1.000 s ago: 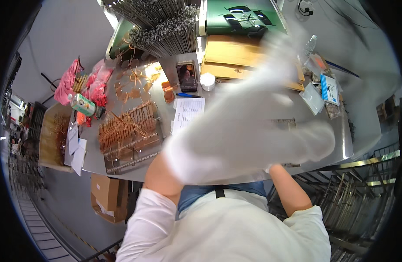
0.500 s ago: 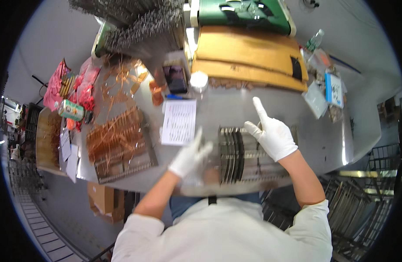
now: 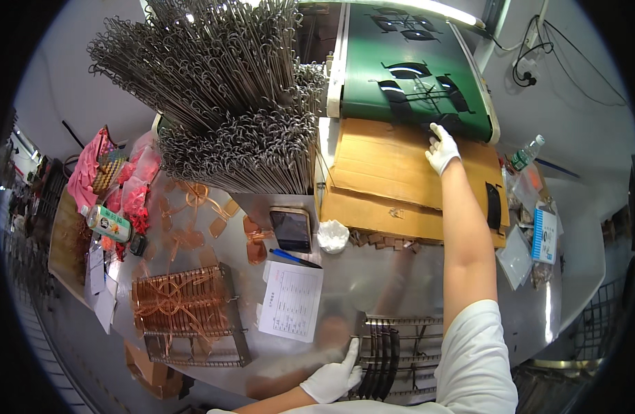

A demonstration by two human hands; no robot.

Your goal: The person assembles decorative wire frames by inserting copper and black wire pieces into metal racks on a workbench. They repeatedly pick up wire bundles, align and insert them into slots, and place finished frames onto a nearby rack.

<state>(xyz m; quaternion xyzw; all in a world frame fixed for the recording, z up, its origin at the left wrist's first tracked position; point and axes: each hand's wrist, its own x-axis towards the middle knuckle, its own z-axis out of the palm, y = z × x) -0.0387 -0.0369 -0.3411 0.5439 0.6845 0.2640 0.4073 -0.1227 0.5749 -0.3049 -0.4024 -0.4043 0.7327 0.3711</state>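
My right hand (image 3: 441, 150), in a white glove, reaches over the cardboard to the near edge of the green conveyor belt (image 3: 362, 86). Its index finger is stretched toward a dark lens piece (image 3: 447, 123) at the belt's edge; whether it touches cannot be told. Dark curved lenses on a thin branching frame (image 3: 428, 90) lie on the belt, with a similar cluster farther back. My left hand (image 3: 335, 378), also gloved, rests at the left side of a wire rack (image 3: 417, 359), index finger extended and nothing seen in it. Several dark curved lenses (image 3: 381, 359) stand in the rack.
A dense bundle of hooked metal rods (image 3: 242, 138) rises at the back left. Brown lens pieces fill another rack (image 3: 183, 303) on the left. A phone (image 3: 290, 230), crumpled white paper (image 3: 333, 237), a pen (image 3: 293, 258) and a printed sheet (image 3: 290, 300) lie between. Folded cardboard (image 3: 386, 172) abuts the belt.
My right hand has moved from above the dark-lens rack forward to the belt. My left hand has come down beside that rack. The view has tipped up, showing more of the belt and rods.
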